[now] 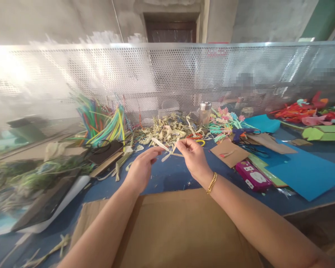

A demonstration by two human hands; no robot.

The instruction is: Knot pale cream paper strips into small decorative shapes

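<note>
Crossed pale strips of what looks like dried corn husk point(172, 152) hang between my two hands above the blue table. My right hand point(194, 156), with a gold bracelet on its wrist, pinches one strip between thumb and fingers. My left hand point(143, 167) has its fingers closed together at the left end of the strips and seems to grip them there. A heap of similar dried husk pieces point(167, 128) lies just beyond the fingertips. Below my forearms a brown cardboard sheet point(184, 227) lies at the table's front.
Colourful pipe cleaners point(100, 123) stand at the back left. A jar point(205, 113), pastel flowers point(226, 121) and a glue gun point(244, 134) are right of the heap. A purple power strip point(252, 176) and blue sheets point(304, 171) lie right. A perforated metal screen point(173, 74) borders the back.
</note>
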